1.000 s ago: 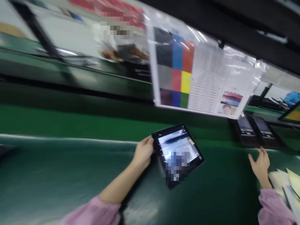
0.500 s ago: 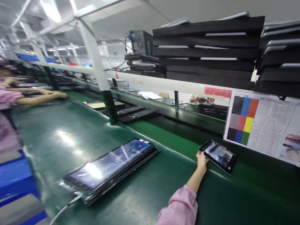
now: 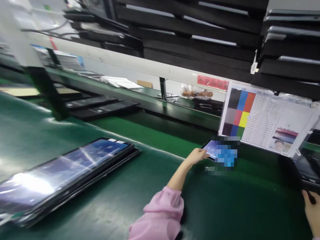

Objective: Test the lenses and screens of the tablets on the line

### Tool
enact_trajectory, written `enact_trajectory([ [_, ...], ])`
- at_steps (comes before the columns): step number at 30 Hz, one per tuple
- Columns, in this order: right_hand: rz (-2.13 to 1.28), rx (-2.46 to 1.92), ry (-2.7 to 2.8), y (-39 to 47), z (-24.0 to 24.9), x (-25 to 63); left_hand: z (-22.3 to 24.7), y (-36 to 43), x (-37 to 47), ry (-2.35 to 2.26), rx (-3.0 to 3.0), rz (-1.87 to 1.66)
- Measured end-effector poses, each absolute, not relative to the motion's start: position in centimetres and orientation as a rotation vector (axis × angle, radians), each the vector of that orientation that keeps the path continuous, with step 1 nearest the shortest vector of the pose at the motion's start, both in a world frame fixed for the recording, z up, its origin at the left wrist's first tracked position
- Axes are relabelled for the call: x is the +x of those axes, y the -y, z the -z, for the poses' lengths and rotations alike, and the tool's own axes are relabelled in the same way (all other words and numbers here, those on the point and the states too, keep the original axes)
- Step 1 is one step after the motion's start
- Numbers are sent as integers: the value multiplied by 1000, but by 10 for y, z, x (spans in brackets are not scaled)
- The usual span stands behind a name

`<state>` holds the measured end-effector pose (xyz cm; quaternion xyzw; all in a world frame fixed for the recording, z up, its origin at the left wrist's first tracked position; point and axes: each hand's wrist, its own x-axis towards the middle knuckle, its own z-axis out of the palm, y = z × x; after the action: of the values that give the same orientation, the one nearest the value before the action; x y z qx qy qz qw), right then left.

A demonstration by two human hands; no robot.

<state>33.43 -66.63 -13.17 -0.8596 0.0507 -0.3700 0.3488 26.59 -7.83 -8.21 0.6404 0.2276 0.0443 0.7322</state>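
Head camera view: the left hand [image 3: 196, 156] is closed on the left edge of a tablet [image 3: 211, 148], fingertips lapping onto its screen. The tablet is at the far edge of the green table [image 3: 237, 206], below the lower left corner of a colour chart [image 3: 260, 116]; whether it also rests on anything I cannot tell. The right hand [image 3: 312, 208], cut off by the picture's edge, is at the near edge of a black tray [image 3: 306, 183] holding a dark device [image 3: 306, 168]; its grip cannot be told.

The tablet looks thin, stiff and fairly light, with a smooth glass face that could slip or crack. Its side edges are the best hold, thumb and fingers on opposite faces, pressing little on the screen.

Left of the arm, a large screen [image 3: 72, 166] lies slantwise on a dark slab, with a cable [image 3: 6, 218] at its near end and white stickers [image 3: 116, 141] at its far end. A red label [image 3: 212, 82] above the table bears Chinese characters, too blurred to read surely. The chart's small print is illegible, and no brand can be read.
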Motion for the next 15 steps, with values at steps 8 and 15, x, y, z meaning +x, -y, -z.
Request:
enact_trajectory([
  [8, 937, -2334, -171, 607, 117, 323, 98, 248, 280, -55, 1215, 172],
  [15, 764, -2421, -157, 569, 79, 290, 103, 401, 304, 20, 1163, 483],
])
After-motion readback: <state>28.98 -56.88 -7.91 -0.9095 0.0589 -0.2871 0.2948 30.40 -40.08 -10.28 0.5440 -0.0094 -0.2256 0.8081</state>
